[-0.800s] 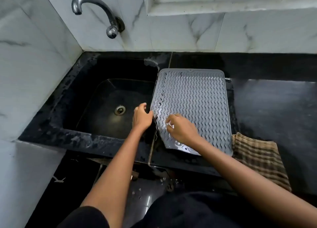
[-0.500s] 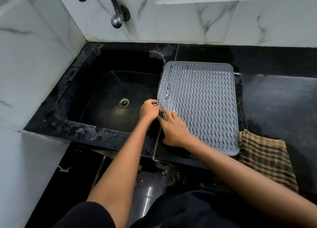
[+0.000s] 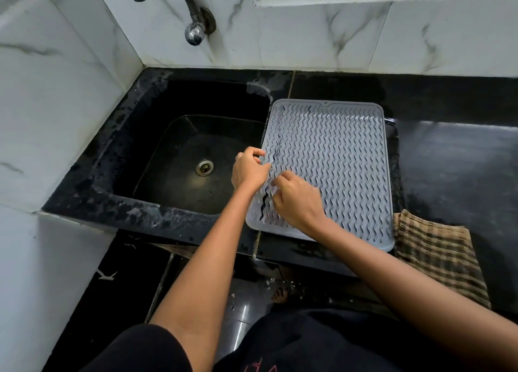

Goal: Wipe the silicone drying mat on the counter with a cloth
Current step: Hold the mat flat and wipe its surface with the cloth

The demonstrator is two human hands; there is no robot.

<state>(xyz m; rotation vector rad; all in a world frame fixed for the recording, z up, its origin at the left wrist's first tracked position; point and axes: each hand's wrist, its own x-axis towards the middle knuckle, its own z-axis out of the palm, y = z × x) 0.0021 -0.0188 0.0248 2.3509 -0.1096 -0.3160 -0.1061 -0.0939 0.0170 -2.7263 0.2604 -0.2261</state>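
Note:
A grey silicone drying mat with wavy ridges lies on the black counter, its left edge at the sink's rim. My left hand pinches the mat's left edge about halfway along. My right hand rests on the mat's near left part, fingers curled down onto the ridges beside the left hand. A brown checked cloth lies on the counter's front edge, touching the mat's near right corner; neither hand touches it.
A black sink with a metal drain lies left of the mat. A chrome tap juts from the white marble wall behind it. More marble wall closes the left side. Dark floor shows below the counter's front edge.
The mat's raised near-left corner has come down flat. My left hand has closed on the mat's left edge, and my right hand has shifted up toward it.

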